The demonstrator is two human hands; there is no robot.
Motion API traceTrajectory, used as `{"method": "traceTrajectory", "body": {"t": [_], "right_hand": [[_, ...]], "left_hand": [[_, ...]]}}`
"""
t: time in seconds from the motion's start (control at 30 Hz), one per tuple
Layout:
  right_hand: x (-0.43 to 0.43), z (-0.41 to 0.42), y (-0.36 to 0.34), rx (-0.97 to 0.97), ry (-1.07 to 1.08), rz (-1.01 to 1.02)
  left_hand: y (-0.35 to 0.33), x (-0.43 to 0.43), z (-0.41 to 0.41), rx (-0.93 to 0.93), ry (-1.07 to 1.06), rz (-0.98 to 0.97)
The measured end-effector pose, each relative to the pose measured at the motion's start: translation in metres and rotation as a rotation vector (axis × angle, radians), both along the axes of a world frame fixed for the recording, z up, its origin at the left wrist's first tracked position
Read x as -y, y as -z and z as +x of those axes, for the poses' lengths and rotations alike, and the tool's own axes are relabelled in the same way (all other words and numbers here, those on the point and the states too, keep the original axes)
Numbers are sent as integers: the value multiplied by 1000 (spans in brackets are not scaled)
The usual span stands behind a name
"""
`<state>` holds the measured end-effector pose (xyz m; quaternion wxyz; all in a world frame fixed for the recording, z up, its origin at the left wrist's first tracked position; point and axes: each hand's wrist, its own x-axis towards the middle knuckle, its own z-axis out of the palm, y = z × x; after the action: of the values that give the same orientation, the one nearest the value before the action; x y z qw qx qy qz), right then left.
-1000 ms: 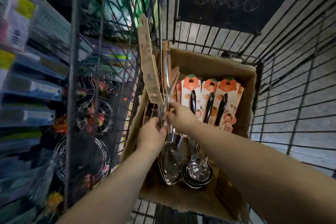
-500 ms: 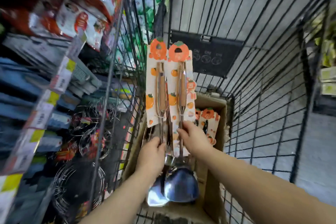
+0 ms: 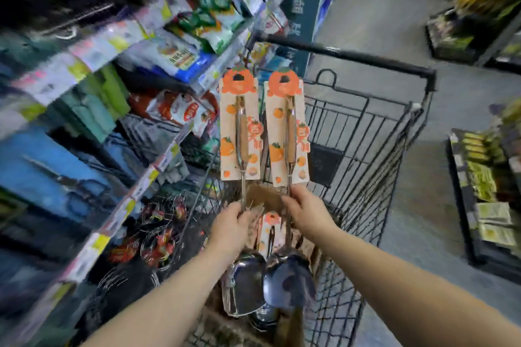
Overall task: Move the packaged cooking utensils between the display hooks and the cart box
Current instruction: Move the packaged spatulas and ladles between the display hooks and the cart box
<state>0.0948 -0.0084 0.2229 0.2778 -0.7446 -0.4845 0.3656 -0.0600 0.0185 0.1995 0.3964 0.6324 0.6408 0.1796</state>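
Note:
Two packaged steel spatulas stand upright above the cart, each on an orange-and-cream card with a persimmon top. My left hand (image 3: 231, 224) grips the shaft of the left spatula (image 3: 239, 132). My right hand (image 3: 306, 213) grips the shaft of the right spatula (image 3: 287, 135). Their shiny blades hang below my hands. Under them the cardboard cart box (image 3: 266, 198) still holds another carded utensil (image 3: 269, 229) and a ladle bowl, mostly hidden by my hands and the blades.
The black wire cart (image 3: 366, 132) with its handle bar (image 3: 352, 58) surrounds the box. Store shelves with packets (image 3: 180, 56) and wire strainers (image 3: 158, 236) fill the left. A grey aisle floor (image 3: 394, 22) and low displays (image 3: 485, 177) lie to the right.
Both hands have lifted the two carded spatulas out of the box and higher, spreading them apart. My view has tilted up from the box toward the shelves and aisle.

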Motion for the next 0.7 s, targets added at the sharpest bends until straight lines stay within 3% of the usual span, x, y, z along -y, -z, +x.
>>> {"method": "traceTrajectory", "body": {"t": [0.37, 0.5, 0.7], "right_hand": [[76, -34, -114, -68, -399, 298], [101, -92, -157, -56, -606, 397], [178, -216, -226, -111, -921, 558]], "left_hand": [[-114, 127, -44, 152, -432, 201], [-159, 192, -95, 44, -577, 363], [-229, 308, -194, 79, -891, 539]]}}
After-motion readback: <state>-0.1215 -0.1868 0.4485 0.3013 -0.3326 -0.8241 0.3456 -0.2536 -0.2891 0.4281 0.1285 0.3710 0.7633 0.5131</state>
